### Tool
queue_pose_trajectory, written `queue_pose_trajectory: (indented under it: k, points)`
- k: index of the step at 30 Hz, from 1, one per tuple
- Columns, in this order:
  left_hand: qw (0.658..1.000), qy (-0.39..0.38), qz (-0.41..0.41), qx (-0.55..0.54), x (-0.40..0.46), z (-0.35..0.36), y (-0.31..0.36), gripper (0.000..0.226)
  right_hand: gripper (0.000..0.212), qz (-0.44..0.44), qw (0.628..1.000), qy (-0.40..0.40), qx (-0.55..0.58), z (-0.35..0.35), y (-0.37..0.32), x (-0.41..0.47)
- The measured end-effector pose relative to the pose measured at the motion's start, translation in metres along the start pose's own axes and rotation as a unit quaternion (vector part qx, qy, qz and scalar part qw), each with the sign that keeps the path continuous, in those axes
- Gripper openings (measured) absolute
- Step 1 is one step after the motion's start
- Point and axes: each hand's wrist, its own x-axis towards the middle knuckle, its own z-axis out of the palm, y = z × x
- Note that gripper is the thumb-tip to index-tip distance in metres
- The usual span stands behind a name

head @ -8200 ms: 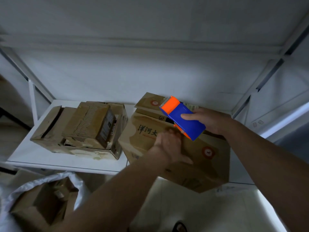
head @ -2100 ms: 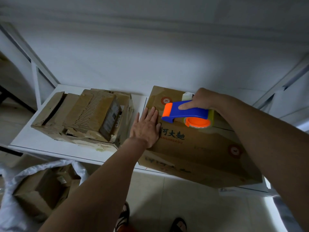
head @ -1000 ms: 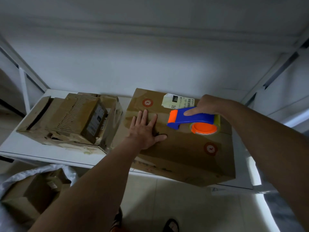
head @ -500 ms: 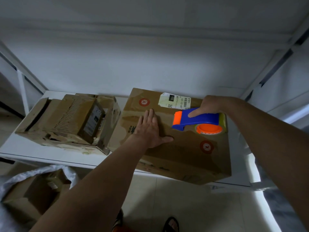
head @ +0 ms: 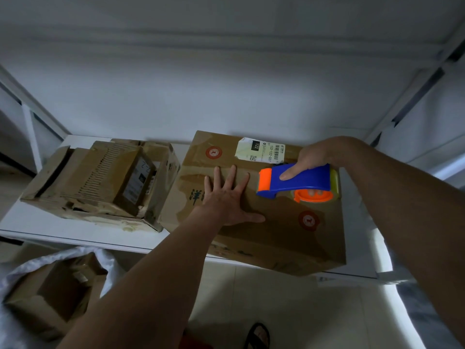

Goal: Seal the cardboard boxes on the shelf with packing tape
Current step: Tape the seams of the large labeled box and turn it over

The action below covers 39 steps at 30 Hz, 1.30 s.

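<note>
The right grip is clenching round the handle of the blue and orange dispenser, index finger lying along its side, which looks meant to steer the nose and keep it low against the cardboard. The dispenser is sitting on top of the big box, toward its 2 o'clock corner, nose pointing to 9 o'clock along the middle seam, so the tape is probably being laid across the flaps in that direction; whether a strip is already sticking there I cannot tell in this dim light. The left grip is released, palm flat and fingers spread on the box top just beside the dispenser's nose, at its 9 o'clock, apparently pinning the flaps down and stopping the box sliding while the tape is being pulled. The big box is lying on the shelf, its near edge overhanging the shelf front, with a label at its 12 o'clock edge. At 9 o'clock from it, just beside or touching, a battered box with open, torn flaps is waiting, seemingly not yet sealed. Below the shelf, at 7 o'clock, another box is resting in a white bag on the floor.
</note>
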Motion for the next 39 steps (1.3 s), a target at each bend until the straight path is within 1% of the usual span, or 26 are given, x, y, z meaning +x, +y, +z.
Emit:
queue_pose_trajectory:
  k: [9,13,16,18,23,25,26,28,29,30,34,38,39]
  points:
    - [1.0,-0.002,-0.006,-0.006,0.001,0.0,0.0,0.121,0.045,-0.016,0.999,0.032,-0.038,-0.005,0.007,-0.003]
    - [1.0,-0.001,-0.005,-0.012,0.0,0.001,-0.003,0.122,0.047,0.001,0.996,0.042,-0.077,-0.014,0.026,-0.012]
    - [1.0,-0.008,-0.011,-0.016,0.001,-0.001,0.0,0.123,0.049,0.023,0.996,0.064,-0.058,-0.019,0.055,-0.017]
    - [1.0,-0.015,-0.014,-0.014,0.001,-0.004,0.002,0.124,0.049,0.02,0.996,0.065,-0.058,-0.014,0.065,-0.014]
    - [0.999,-0.026,-0.022,0.001,0.0,-0.005,0.006,0.125,0.047,0.005,0.998,0.056,-0.027,-0.006,0.068,-0.008]
    - [0.999,-0.008,-0.036,0.02,0.0,-0.006,0.015,0.127,0.046,0.003,0.998,0.056,-0.02,-0.006,0.069,-0.007]
    - [0.999,0.013,-0.025,0.035,0.0,-0.004,0.023,0.126,0.047,0.001,0.998,0.058,-0.02,-0.007,0.069,-0.007]
    - [0.996,0.051,0.044,0.057,0.0,0.001,0.044,0.122,0.047,-0.003,0.998,0.054,-0.02,-0.007,0.069,-0.005]
    - [0.994,0.057,0.077,0.061,0.0,0.005,0.054,0.119,0.045,-0.003,0.998,0.051,-0.021,-0.007,0.07,-0.005]
    - [0.992,0.056,0.093,0.062,0.0,0.008,0.061,0.117,0.044,-0.002,0.998,0.053,-0.022,-0.007,0.07,-0.004]
    - [0.994,0.043,0.083,0.063,0.005,0.012,0.067,0.117,0.046,-0.006,0.998,0.055,-0.014,-0.007,0.07,-0.003]
    - [0.993,0.05,0.085,0.067,0.004,0.013,0.065,0.118,0.063,-0.011,0.998,0.049,-0.034,-0.007,0.075,-0.008]
    - [0.993,0.053,0.087,0.064,0.004,0.014,0.064,0.118,0.064,-0.006,0.998,0.051,-0.037,-0.009,0.081,-0.011]
